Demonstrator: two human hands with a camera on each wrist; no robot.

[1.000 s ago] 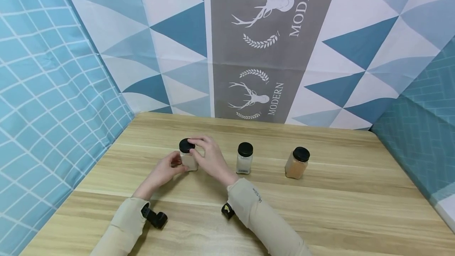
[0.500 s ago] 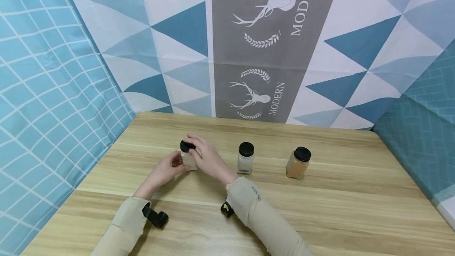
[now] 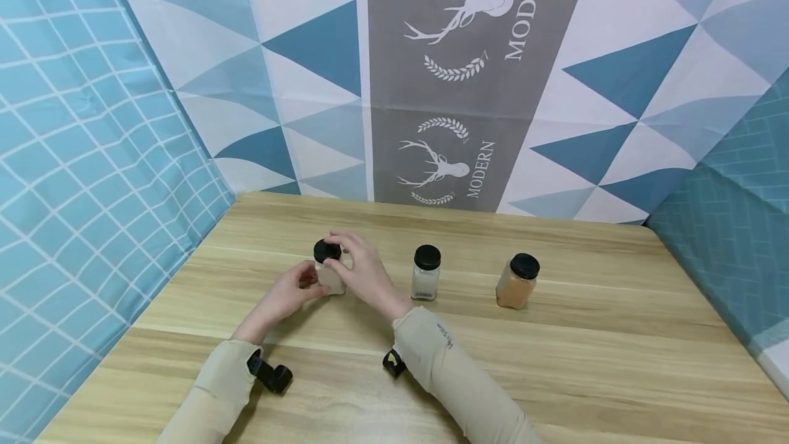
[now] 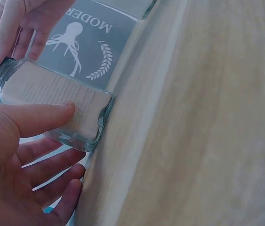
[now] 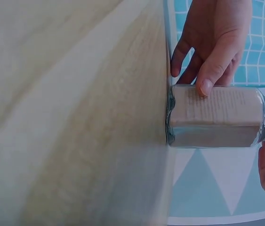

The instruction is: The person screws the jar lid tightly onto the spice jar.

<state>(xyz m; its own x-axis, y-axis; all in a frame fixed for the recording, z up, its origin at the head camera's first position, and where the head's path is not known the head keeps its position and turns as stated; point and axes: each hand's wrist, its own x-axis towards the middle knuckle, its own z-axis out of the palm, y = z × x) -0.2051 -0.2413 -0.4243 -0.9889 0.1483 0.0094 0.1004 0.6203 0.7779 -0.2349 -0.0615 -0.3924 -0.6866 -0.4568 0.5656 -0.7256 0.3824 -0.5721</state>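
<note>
A square glass jar (image 3: 333, 281) of pale powder, with a black lid (image 3: 327, 250), stands upright on the wooden table at the left. My left hand (image 3: 292, 293) grips its body low down, the thumb lying across the printed side in the left wrist view. From the right, my right hand (image 3: 365, 273) pinches the lid between thumb and fingers. In the right wrist view the lid and those fingertips are partly cut off at the edge, while the jar (image 5: 217, 115) shows its bottom right at the tabletop.
A second black-lidded jar (image 3: 425, 283) of whitish contents stands to the right of the right hand. Farther right is a jar (image 3: 516, 290) of orange powder. Patterned cloth hangs behind the wooden table (image 3: 555, 375) and along both sides.
The fingers of my right hand have shifted round the lid, covering more of it half a second ago and less now. My left hand and the jars stay in place.
</note>
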